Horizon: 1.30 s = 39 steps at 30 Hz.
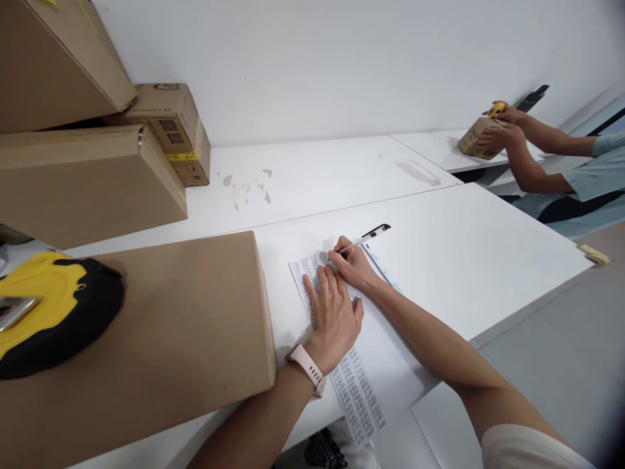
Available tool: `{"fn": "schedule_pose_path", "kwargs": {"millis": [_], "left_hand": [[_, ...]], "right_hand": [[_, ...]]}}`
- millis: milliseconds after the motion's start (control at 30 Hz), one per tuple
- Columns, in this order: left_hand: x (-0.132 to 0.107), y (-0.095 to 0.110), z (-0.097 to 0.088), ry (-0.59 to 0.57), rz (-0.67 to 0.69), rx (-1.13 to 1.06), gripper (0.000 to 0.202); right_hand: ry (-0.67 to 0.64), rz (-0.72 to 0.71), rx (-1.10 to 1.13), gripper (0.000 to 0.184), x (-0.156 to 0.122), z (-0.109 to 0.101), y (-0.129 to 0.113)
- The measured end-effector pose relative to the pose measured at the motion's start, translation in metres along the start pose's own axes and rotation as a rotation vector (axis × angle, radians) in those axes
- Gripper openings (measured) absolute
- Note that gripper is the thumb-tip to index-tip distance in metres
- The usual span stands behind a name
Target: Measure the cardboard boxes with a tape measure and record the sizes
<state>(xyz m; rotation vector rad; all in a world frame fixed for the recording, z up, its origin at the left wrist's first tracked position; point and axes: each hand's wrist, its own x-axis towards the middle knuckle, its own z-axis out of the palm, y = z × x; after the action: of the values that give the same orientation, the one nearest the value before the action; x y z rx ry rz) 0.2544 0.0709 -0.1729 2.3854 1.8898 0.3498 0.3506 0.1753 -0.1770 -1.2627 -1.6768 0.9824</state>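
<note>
A pen (374, 232) with a clear barrel and black cap end is gripped in my right hand (352, 262), its tip down on a printed paper sheet (359, 397). Rows of small dark print cover the sheet, which hangs past the table's front edge. Flat on that sheet lies my left hand (334, 317), fingers spread, with a pink watch strap on the wrist. A second paper (381, 267) with a few printed marks shows partly from beneath my right hand and forearm.
A large cardboard box (195, 312) carrying a yellow-and-black tape measure (53, 306) stands close on the left. More cartons (88, 176) are stacked behind it. At the far right, a co-worker's hands (508, 130) hold a small box (476, 138) and a yellow object (497, 109).
</note>
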Motion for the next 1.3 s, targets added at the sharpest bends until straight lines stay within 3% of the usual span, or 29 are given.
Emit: {"fn": "schedule_pose_path", "kwargs": {"millis": [367,633,900,1300], "left_hand": [[0.0004,0.0003,0.0021,-0.005,-0.003,0.014,0.07],[0.0003,-0.0003,0.0016,-0.015,0.0,0.026,0.069],[0.0003,-0.0006,0.0005,-0.017,0.0,-0.006,0.067],[0.0004,-0.0003,-0.0008,-0.019,0.003,-0.004,0.067]], "right_hand": [[0.004,0.055,0.245,0.027,0.0001,0.0015,-0.0064],[0.028,0.068,0.197,0.032,0.0003,0.0004,-0.0059],[0.047,0.029,0.131,0.018,-0.0007,-0.0008,-0.0036],[0.024,0.061,0.159,0.03,-0.0029,0.0001,0.0002]]}}
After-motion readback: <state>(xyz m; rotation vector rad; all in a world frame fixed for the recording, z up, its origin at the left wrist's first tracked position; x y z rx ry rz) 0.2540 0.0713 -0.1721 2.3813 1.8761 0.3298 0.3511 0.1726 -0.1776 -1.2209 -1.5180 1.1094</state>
